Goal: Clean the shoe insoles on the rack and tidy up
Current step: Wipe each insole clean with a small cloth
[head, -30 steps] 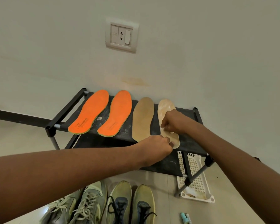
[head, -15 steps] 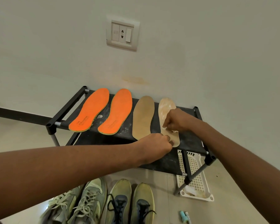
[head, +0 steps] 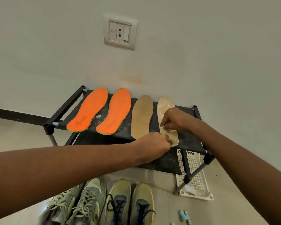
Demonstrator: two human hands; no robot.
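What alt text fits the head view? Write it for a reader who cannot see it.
Both hands work on the rightmost tan insole on a black shoe rack: the left hand pins its near end, the right hand rubs it with something small and white. Another tan insole and two orange insoles lie alongside; shoes sit below.

Two bare forearms fill the lower part of the head view, with no sleeve, cuff, watch, bracelet or glove anywhere along the stretch that shows. The left hand (head: 154, 144) and the right hand (head: 173, 118) are likewise uncovered, and no ring shows on the fingers (head: 165, 123), whose knuckles are plainly outlined. Behind the fingers each wrist widens smoothly into a long forearm; the left arm looms much larger and thicker toward the picture's edge because of the wide-angle lens, and both upper arms are cut off by the frame.
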